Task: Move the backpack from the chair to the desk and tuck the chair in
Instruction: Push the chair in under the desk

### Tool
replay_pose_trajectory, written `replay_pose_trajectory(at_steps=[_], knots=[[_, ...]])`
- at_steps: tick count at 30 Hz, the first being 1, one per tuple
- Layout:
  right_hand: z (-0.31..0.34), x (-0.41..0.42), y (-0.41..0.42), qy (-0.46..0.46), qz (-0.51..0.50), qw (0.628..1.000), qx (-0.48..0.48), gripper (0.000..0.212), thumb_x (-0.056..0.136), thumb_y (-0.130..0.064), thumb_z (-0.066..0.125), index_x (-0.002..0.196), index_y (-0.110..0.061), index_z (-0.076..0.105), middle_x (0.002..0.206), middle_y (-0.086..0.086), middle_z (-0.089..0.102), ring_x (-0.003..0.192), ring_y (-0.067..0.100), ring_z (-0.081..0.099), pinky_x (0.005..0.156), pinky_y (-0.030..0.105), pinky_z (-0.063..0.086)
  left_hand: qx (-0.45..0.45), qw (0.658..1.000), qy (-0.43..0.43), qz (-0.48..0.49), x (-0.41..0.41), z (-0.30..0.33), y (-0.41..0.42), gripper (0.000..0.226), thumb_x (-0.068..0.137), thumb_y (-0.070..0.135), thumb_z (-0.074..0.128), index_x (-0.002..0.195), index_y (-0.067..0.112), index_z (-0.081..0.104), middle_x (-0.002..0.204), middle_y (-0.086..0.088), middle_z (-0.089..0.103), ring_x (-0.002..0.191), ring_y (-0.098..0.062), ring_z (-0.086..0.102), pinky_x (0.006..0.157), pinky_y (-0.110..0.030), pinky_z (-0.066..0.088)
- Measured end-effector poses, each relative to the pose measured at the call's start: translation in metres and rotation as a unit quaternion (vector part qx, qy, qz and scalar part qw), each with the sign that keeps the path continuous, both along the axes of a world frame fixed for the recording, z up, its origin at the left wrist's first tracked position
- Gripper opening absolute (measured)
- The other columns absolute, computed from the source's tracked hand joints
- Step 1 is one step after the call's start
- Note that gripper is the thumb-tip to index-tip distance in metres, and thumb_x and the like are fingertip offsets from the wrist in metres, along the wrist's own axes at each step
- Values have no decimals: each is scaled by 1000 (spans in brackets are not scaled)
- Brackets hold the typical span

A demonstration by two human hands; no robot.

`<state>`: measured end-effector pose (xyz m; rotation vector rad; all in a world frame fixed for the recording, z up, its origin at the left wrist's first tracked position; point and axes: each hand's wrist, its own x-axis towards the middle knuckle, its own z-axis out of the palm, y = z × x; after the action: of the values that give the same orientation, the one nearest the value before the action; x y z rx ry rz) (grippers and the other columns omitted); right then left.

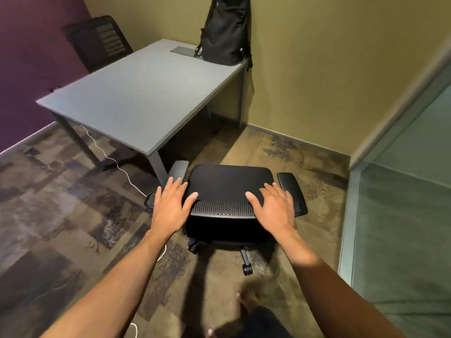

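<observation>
- The backpack (225, 32) is seen in plain black.
- The table (136, 98) is finished in flat grey, top and legs alike.
- The chair (230, 184) is black, its backrest rim patterned with a fine perforated mesh.
- The carpet (61, 203) is mottled in brown, tan and purple-grey patches.
- One wall (317, 69) is painted olive-yellow, the other wall (26, 69) deep purple.
- A white cable (109, 159) is seen on the floor.

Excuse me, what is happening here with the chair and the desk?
A person stands behind a black office chair, with the left hand and the right hand spread open at the top of its mesh backrest. The black backpack already stands on the far corner of the grey desk, leaning against the wall. The chair is not yet tucked in: it sits off the desk's near corner, out on the carpet.
</observation>
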<state>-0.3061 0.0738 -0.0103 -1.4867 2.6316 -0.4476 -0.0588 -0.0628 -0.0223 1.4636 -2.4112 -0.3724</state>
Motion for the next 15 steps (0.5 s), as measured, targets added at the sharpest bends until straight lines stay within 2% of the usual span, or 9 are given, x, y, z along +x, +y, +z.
replay_pose_trajectory(at_steps=[3, 8, 11, 13, 15], knots=[[-4, -1, 6, 25, -15, 1000, 10, 82, 90, -75, 19, 120, -17, 68, 140, 2, 57, 140, 20, 35, 112, 47, 21, -7, 1000, -22, 0, -2, -3, -1, 68, 94, 67, 27, 136, 22, 55, 152, 1, 45, 148, -17, 23, 120, -47, 13], [-3, 0, 2, 39, -17, 999, 16, 84, 89, -77, 14, 121, -20, 67, 139, 2, 58, 139, 21, 38, 109, 44, 26, -24, 999, -38, -11, -3, -5, -7, 69, 92, 68, 21, 128, 28, 63, 146, 3, 52, 145, -17, 30, 117, -48, 21], [-2, -3, -2, 48, -18, 999, 14, 80, 90, -75, 18, 110, -20, 72, 130, 1, 65, 133, 21, 47, 105, 44, 30, -27, 998, -49, -12, -6, -3, -11, 66, 93, 66, 22, 125, 28, 66, 143, 3, 55, 143, -18, 34, 115, -47, 25], [-1, -6, -6, 60, -22, 998, 14, 76, 91, -73, 21, 100, -20, 75, 117, 1, 71, 121, 21, 56, 101, 43, 33, -36, 998, -51, -8, -10, -1, -13, 62, 93, 63, 25, 119, 28, 69, 137, 3, 60, 139, -19, 40, 112, -44, 27], [2, -8, -9, 66, -27, 997, 15, 75, 91, -73, 19, 84, -21, 74, 91, 1, 74, 97, 23, 65, 94, 42, 35, -60, 997, -48, -10, -12, 1, -15, 56, 94, 60, 29, 110, 28, 72, 125, 5, 67, 130, -18, 50, 105, -42, 33]])
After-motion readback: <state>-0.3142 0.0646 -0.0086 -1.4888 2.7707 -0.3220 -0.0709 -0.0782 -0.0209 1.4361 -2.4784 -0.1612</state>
